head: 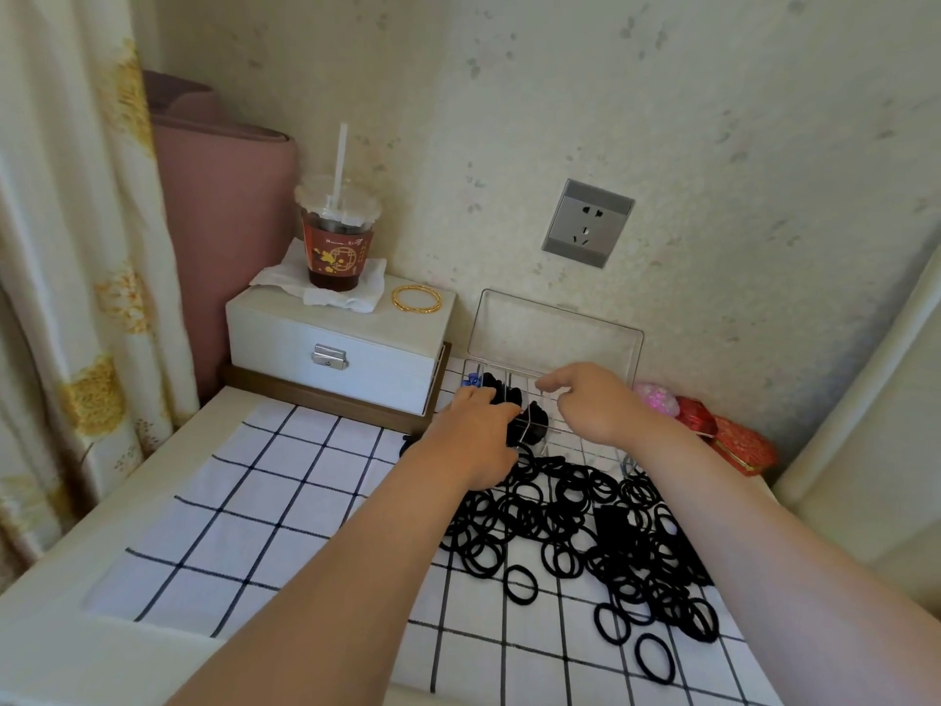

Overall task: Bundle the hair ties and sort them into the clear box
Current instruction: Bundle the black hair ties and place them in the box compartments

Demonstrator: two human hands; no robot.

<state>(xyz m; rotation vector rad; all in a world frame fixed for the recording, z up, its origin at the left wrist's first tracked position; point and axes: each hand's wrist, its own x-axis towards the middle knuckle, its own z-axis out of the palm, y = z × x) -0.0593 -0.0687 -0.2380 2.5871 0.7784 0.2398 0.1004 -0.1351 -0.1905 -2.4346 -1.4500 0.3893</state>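
Note:
The clear box (585,440) stands against the wall with its lid (555,333) raised. Several of its compartments hold black bundles of hair ties (496,388). My left hand (476,435) reaches into the box from the left, its fingers curled round a black bundle (534,428) in a front compartment. My right hand (596,405) hovers over the middle of the box, back upward and fingers bent down; its fingertips are hidden. A big loose pile of black hair ties (585,532) lies on the checked cloth (285,501) in front of the box.
A white jewellery box (336,349) stands at the left, with a drink cup (336,242) on a tissue and gold bangles (416,299) on top. Red pouches (738,443) and a pink thing (657,397) lie right of the clear box. A wall socket (588,222) is above.

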